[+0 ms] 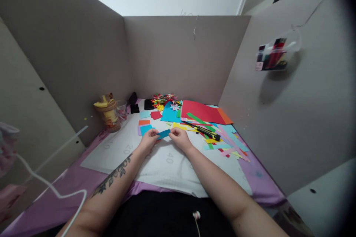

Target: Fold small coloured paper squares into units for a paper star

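Showing "20" and "40", white sheet [161, 172] below blue paper [164, 134]

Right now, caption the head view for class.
Left hand and right hand hold blue paper over a numbered white sheet.

Matt blue paper [164, 134], smooth plastic cutter [207, 132], faintly glossy purple covering [263, 187]

On the white sheet [164, 177] covering the worktop [263, 179], large pale grey figures could be read: 10 [107, 145] toward the left, 20 [128, 149] next along, and 40 [169, 158] nearer the middle. Another figure [147, 154] between 20 and 40 was partly covered by the left forearm [136, 155]. Print on the hanging packet [271, 57] at right was too small and blurred to read.
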`<state>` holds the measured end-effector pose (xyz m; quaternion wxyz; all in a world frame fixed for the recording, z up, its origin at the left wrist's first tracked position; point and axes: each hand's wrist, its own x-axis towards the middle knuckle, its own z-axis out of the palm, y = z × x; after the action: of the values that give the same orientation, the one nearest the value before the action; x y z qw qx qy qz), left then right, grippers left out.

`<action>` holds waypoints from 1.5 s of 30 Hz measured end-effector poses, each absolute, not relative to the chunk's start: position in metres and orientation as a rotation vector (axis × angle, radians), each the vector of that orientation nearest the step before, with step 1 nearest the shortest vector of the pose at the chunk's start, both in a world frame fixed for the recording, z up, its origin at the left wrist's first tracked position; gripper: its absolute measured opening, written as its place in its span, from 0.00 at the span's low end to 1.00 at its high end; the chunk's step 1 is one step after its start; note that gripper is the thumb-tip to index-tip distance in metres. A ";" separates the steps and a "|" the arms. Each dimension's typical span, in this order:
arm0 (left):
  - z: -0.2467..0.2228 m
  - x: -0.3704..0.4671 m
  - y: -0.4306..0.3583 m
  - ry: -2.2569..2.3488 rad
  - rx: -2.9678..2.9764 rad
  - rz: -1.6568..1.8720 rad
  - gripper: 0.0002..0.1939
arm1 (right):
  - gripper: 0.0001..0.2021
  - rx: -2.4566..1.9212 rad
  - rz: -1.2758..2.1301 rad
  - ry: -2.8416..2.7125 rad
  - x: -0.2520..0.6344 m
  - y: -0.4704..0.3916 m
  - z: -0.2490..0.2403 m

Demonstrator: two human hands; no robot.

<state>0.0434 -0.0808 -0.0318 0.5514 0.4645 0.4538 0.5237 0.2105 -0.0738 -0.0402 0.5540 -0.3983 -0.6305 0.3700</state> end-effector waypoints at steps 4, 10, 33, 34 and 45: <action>-0.035 0.044 -0.080 1.131 1.369 1.351 0.18 | 0.04 -0.950 0.828 -1.492 0.213 -0.072 -0.042; -0.035 0.045 -0.085 1.247 1.861 1.182 0.21 | 0.03 -0.928 0.851 -1.563 0.211 -0.074 -0.043; -0.025 0.047 -0.092 1.362 1.894 1.046 0.10 | 0.02 -0.971 0.872 -1.498 0.209 -0.076 -0.042; -0.026 0.046 -0.091 1.363 1.901 1.041 0.10 | 0.02 -0.973 0.868 -1.496 0.209 -0.076 -0.042; -0.028 0.047 -0.092 1.361 1.866 1.037 0.10 | 0.11 -0.892 0.969 -1.428 0.207 -0.075 -0.044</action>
<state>0.0465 -0.0917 -0.0276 0.3001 0.7032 0.5126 0.3908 0.2071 -0.0746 -0.0437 0.5642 -0.3790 -0.6069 0.4120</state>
